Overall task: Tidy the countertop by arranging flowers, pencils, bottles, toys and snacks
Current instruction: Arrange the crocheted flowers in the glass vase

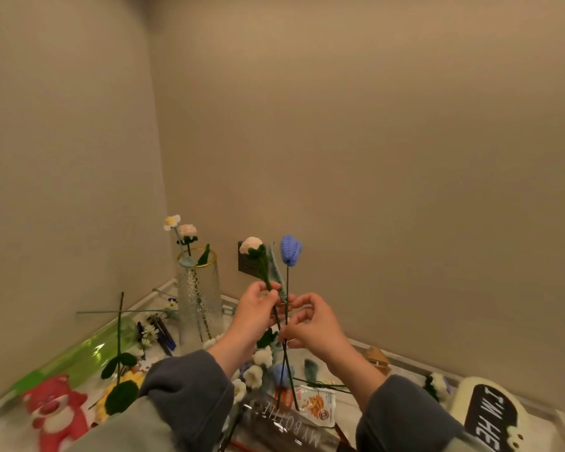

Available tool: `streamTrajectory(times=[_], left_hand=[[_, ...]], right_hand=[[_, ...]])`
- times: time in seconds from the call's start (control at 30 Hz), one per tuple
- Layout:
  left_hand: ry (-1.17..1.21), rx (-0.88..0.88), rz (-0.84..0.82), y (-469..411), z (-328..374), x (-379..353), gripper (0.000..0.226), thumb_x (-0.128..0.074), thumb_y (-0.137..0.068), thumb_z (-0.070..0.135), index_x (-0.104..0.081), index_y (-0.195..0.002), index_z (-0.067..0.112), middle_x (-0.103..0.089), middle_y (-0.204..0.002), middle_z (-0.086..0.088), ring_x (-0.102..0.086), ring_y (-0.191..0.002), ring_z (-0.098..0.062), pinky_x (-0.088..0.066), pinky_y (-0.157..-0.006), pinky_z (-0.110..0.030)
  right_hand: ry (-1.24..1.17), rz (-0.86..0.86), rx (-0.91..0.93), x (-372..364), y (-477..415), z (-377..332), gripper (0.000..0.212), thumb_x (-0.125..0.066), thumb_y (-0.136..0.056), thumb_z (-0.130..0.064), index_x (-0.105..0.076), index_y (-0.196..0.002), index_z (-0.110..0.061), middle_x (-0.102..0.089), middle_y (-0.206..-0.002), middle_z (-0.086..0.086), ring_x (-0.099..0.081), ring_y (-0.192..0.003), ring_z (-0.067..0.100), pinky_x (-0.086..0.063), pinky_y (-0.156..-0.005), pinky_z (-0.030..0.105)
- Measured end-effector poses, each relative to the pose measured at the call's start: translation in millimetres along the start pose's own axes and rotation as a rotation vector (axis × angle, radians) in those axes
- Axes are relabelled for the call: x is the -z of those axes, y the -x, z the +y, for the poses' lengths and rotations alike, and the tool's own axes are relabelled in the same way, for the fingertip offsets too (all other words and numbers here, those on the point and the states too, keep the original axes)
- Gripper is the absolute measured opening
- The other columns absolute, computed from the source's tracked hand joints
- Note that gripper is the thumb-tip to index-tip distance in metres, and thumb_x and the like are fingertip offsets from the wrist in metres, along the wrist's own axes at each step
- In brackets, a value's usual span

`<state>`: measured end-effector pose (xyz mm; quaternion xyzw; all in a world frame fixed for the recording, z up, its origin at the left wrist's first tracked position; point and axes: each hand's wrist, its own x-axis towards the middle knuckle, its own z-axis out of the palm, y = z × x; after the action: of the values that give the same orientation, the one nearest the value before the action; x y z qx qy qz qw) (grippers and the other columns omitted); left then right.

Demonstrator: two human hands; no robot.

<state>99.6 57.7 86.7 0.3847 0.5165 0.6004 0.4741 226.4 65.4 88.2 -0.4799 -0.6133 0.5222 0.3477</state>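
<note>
I hold two crochet flowers upright above the countertop. My left hand grips the stem of a cream rose. My right hand pinches the thin stem of a blue tulip; the two stems cross below my hands. To the left a clear textured glass vase with a gold rim holds two flowers. More crochet flowers lie on the counter under my wrists, with pens near the vase base.
A green bottle lies along the left wall beside a red plush bear. A snack packet, a dark "MY BOTTLE" bottle and a cream and black pouch sit near the front. Walls close the corner.
</note>
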Motion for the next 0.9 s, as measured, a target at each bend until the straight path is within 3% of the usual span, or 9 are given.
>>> streamTrajectory(times=[0.13,0.27,0.37,0.53,0.73,0.83,0.9], left_hand=[[-0.024,-0.084,0.095,0.8,9.8,8.9,0.018,-0.037,-0.101,0.01,-0.051,-0.095,0.019,-0.062,-0.077,-0.003,-0.061,-0.07,-0.014,-0.05,-0.064,-0.025],[-0.059,-0.179,0.128,0.4,23.5,23.6,0.018,-0.035,-0.101,0.008,-0.048,-0.093,0.017,-0.049,-0.067,-0.001,-0.048,-0.056,-0.01,-0.045,-0.051,-0.018],[-0.049,-0.216,0.14,-2.2,32.9,38.1,0.018,-0.034,-0.101,0.006,-0.047,-0.093,0.014,-0.048,-0.067,-0.001,-0.046,-0.056,-0.01,-0.042,-0.052,-0.02],[-0.024,-0.269,0.16,-12.2,55.8,63.4,0.016,-0.036,-0.101,0.008,-0.05,-0.095,0.013,-0.052,-0.069,-0.001,-0.049,-0.057,-0.007,-0.043,-0.056,-0.022],[-0.008,-0.414,0.181,-30.6,108.1,86.1,0.013,-0.042,-0.1,0.008,-0.055,-0.098,0.01,-0.068,-0.084,-0.004,-0.065,-0.065,-0.005,-0.053,-0.061,-0.02],[-0.015,-0.489,0.178,-40.1,138.6,95.6,0.015,-0.045,-0.1,0.012,-0.059,-0.099,0.016,-0.071,-0.097,-0.005,-0.069,-0.086,-0.013,-0.058,-0.076,-0.027],[-0.033,-0.529,0.205,-46.3,154.6,101.5,0.016,-0.046,-0.1,0.015,-0.061,-0.098,0.021,-0.067,-0.102,-0.004,-0.067,-0.092,-0.014,-0.058,-0.079,-0.029]], right_hand=[[0.003,-0.028,-0.001,-12.9,-7.8,-10.3,0.038,-0.073,-0.073,0.004,-0.049,-0.099,-0.008,-0.06,-0.069,0.004,-0.064,-0.07,0.022,-0.056,-0.063,0.038],[-0.095,-0.024,0.081,-30.4,-19.5,-34.5,0.025,-0.063,-0.087,-0.007,-0.057,-0.11,-0.012,-0.067,-0.088,0.012,-0.066,-0.061,0.013,-0.052,-0.051,0.026],[-0.113,0.005,0.148,-45.0,-30.3,-54.6,0.026,-0.053,-0.09,-0.007,-0.066,-0.111,-0.013,-0.067,-0.081,0.004,-0.057,-0.055,0.004,-0.044,-0.044,0.022],[-0.139,0.054,0.264,-70.3,-44.1,-84.5,0.01,-0.063,-0.091,-0.021,-0.071,-0.097,-0.018,-0.069,-0.076,0.0,-0.057,-0.061,0.007,-0.041,-0.045,0.02],[-0.074,0.122,0.437,-92.3,-66.8,-147.4,0.011,-0.06,-0.092,-0.017,-0.064,-0.084,-0.023,-0.07,-0.075,0.0,-0.066,-0.065,0.008,-0.05,-0.049,0.025],[-0.022,0.188,0.532,-95.4,-78.8,-184.9,0.012,-0.059,-0.092,-0.018,-0.063,-0.083,-0.024,-0.072,-0.083,0.006,-0.07,-0.08,0.022,-0.059,-0.071,0.044],[-0.029,0.228,0.591,-97.2,-84.5,-204.6,0.014,-0.059,-0.093,-0.019,-0.061,-0.081,-0.026,-0.072,-0.083,0.006,-0.07,-0.081,0.023,-0.058,-0.076,0.051]])
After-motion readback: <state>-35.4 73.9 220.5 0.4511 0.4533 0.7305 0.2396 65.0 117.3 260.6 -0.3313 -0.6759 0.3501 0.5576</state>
